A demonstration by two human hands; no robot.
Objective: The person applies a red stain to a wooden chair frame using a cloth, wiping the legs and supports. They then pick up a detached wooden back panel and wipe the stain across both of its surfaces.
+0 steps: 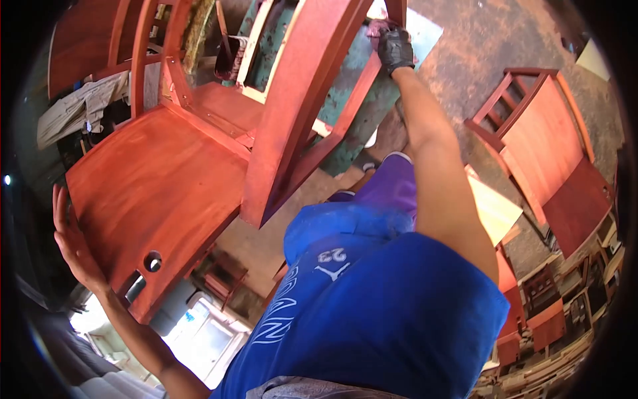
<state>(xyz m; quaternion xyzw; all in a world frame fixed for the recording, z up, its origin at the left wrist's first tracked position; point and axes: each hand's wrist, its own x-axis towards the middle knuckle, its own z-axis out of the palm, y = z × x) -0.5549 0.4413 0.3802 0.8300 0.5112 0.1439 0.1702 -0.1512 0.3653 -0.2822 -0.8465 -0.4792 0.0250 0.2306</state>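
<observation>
A large red-stained wooden chair fills the upper left, its curved panel pierced by a round hole and a slot. My left hand is bare, with fingers extended along the panel's outer edge. In a black glove, my right hand is closed on a stained reddish cloth, against the far end of a red chair rail. Whether the left palm presses on the wood is hard to tell.
Beneath the chair is a green stained surface. A dark container with a brush stands at the upper left, near a draped cloth. Another red chair lies at right. Several chair parts are at lower right.
</observation>
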